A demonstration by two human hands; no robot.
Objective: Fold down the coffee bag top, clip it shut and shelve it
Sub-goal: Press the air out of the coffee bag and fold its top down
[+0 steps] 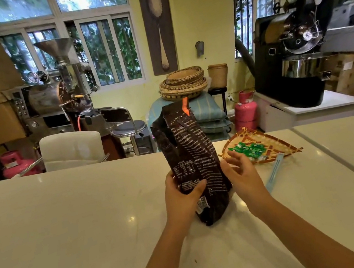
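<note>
A tall dark brown coffee bag (192, 150) with white print and an orange tab at its top stands upright on the white counter (69, 223), its top unfolded and crumpled. My left hand (182, 197) grips the bag's lower part, thumb across the front. Just right of the bag, my right hand (242, 174) has its fingers spread and holds nothing; whether it touches the bag's side I cannot tell. A long light-blue clip (274, 172) lies flat on the counter to the right of my right hand.
A woven fan-shaped tray (274, 140) with green wrapped sweets sits behind the clip. Beyond the counter's far edge stand a white chair, a stool, two coffee roasters, pink gas cylinders and stacked baskets. A seam runs along the counter on the right.
</note>
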